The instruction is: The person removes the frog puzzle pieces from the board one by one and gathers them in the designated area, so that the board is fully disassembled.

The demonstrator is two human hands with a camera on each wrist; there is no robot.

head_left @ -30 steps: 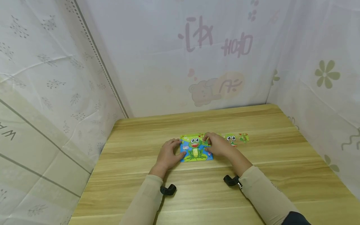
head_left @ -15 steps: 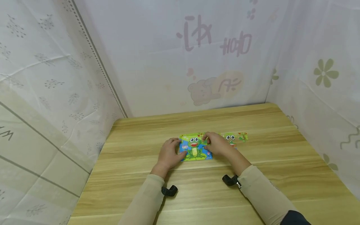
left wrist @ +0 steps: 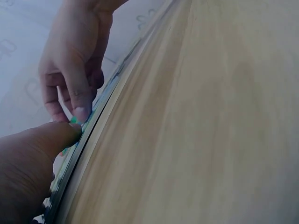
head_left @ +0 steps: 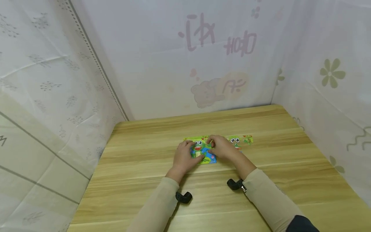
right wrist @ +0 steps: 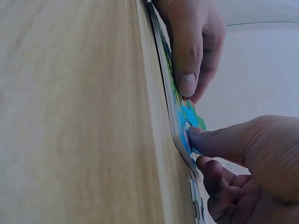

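Note:
A frog jigsaw puzzle (head_left: 211, 160) in green and blue lies flat on the wooden table. My left hand (head_left: 185, 156) reaches over its left half, thumb and fingers extended onto the picture and covering part of the frog. At the puzzle's right side, my right hand (head_left: 223, 147) pinches a blue and green puzzle piece (right wrist: 190, 112). In the right wrist view the right thumb (right wrist: 210, 142) lies on that piece while the other fingers curl beneath. The left thumb (right wrist: 188, 79) touches the puzzle just beside it.
Right of the puzzle, partly behind my right hand, lies a second frog picture (head_left: 234, 140), with a green patterned part (head_left: 248, 139) at its right end. The wooden table (head_left: 139, 154) meets a printed white curtain (head_left: 156, 80) at the back and sides.
My left hand has moved right, from the puzzle's left edge to over the frog. The right hand stays at the puzzle's right side. The head view has shifted slightly.

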